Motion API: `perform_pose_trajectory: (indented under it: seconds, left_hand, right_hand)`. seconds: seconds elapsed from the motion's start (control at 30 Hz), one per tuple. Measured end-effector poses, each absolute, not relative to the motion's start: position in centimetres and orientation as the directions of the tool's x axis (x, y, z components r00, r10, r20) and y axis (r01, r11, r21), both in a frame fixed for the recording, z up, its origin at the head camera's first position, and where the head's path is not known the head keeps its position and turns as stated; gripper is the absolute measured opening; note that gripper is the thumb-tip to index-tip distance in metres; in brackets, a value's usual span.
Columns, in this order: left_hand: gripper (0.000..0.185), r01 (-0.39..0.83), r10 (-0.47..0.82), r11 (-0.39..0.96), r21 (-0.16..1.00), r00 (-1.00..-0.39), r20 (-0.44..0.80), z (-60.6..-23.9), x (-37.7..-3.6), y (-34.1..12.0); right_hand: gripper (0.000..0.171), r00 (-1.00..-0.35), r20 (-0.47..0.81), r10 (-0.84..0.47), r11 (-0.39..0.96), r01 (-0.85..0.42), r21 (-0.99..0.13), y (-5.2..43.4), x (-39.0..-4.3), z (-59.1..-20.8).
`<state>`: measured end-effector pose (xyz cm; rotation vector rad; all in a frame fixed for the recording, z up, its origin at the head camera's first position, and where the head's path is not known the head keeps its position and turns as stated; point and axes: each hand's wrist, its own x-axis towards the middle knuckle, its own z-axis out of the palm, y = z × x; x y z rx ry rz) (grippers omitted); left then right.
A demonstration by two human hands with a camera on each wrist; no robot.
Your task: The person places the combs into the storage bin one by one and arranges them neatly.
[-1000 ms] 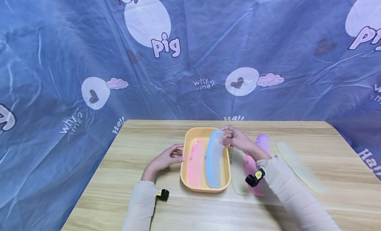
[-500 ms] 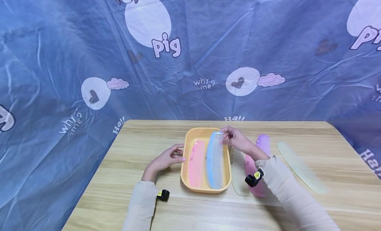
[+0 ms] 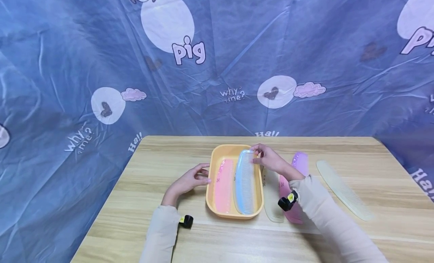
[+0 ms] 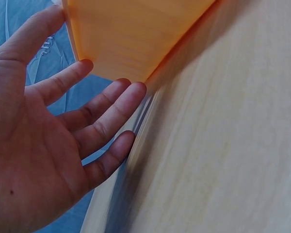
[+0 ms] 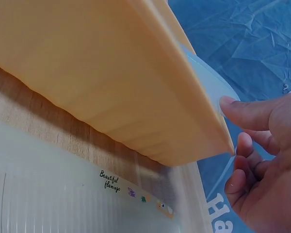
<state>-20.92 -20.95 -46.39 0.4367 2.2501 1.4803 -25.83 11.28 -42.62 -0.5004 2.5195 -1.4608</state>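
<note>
Orange tray (image 3: 217,157): smooth moulded plastic, rounded rectangle, on a pale wood-grain tabletop (image 3: 142,187) at centre frame. Inside it, a pink comb (image 3: 223,185) lies flat on the left; a blue comb (image 3: 245,182), translucent with fine teeth and a curved spine, lies on the right, its far end propped on the tray's upper right rim.

Right of the tray: a clear comb (image 3: 272,199), a second pink comb (image 3: 294,214), a purple comb (image 3: 300,162) and a pale comb (image 3: 342,189) towards the right edge. Backdrop is wrinkled blue printed sheeting (image 3: 68,67).

Versus 1.0 s ago: the blue comb sits slightly lower at its far end; the left hand is unchanged.

Right hand (image 3: 269,160): fingers curled, pinching the blue comb's far end. Left hand (image 3: 190,179): fingers relaxed and spread, tips against the tray's left wall, holding nothing.
</note>
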Motion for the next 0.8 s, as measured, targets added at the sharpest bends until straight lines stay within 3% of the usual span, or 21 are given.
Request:
perform_pose_trajectory:
  seconds: [0.8]
  left_hand:
    - [0.065, 0.0, 0.46, 0.374, 0.927, -0.868, -0.186, -46.31, -20.73, -20.78]
  right_hand:
    - [0.042, -0.931, -0.012, -0.366, 0.484, -0.179, -0.856, 11.78, -26.22, -42.92]
